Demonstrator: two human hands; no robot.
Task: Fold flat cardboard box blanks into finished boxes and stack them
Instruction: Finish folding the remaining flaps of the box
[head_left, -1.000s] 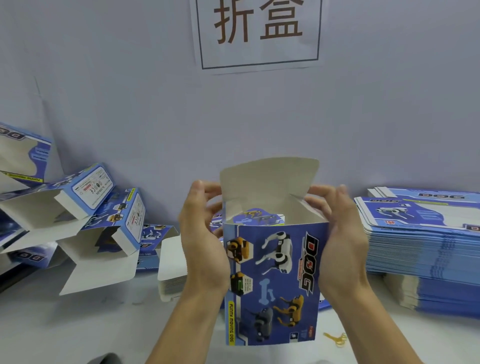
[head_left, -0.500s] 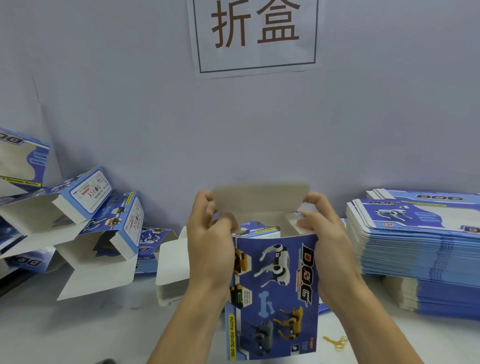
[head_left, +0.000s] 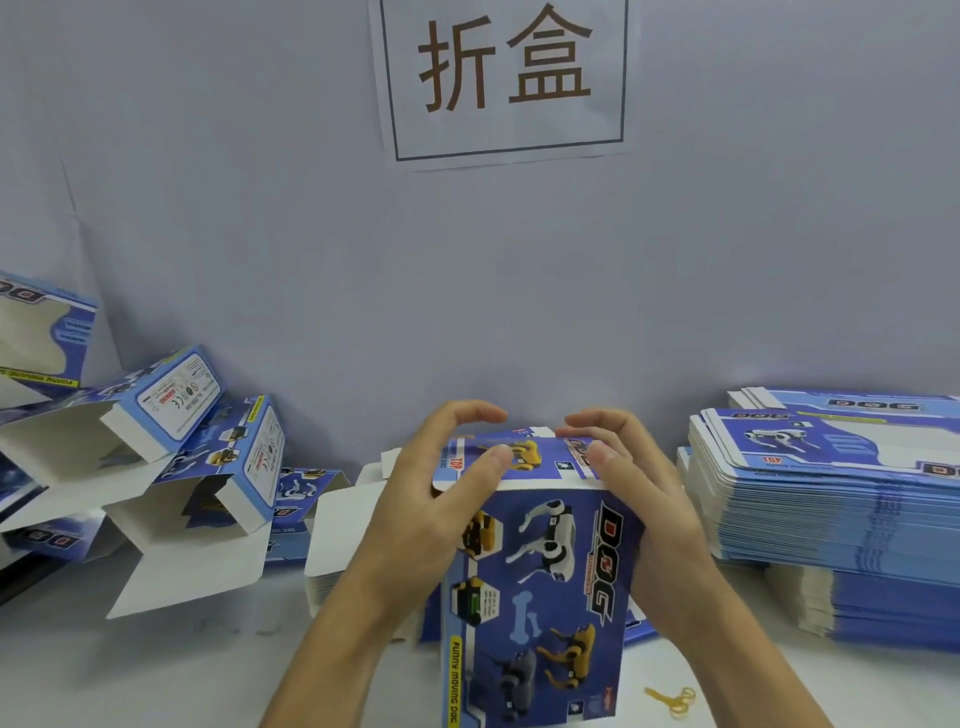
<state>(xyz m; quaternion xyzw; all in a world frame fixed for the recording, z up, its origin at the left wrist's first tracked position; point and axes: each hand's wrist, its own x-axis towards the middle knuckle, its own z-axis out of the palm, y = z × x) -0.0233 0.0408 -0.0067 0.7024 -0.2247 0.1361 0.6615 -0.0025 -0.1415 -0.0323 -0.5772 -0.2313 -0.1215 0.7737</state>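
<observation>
We hold one box (head_left: 535, 587) upright over the table (head_left: 156, 670), between both hands. Our left hand (head_left: 415, 514) grips its left side with the thumb pressing down on the top flap (head_left: 514, 457); our right hand (head_left: 649, 509) grips the right side, thumb on the same flap, fingers curled over the far edge. The flap lies folded down across the top, so this end looks nearly closed; whether its tuck is fully seated, and whether the bottom end is closed, we cannot tell.

To the left lies a loose heap of folded boxes (head_left: 208, 467), several with flaps still open. To the right a tall stack of blanks (head_left: 831, 499) waits, so we judge most of the work remains.
</observation>
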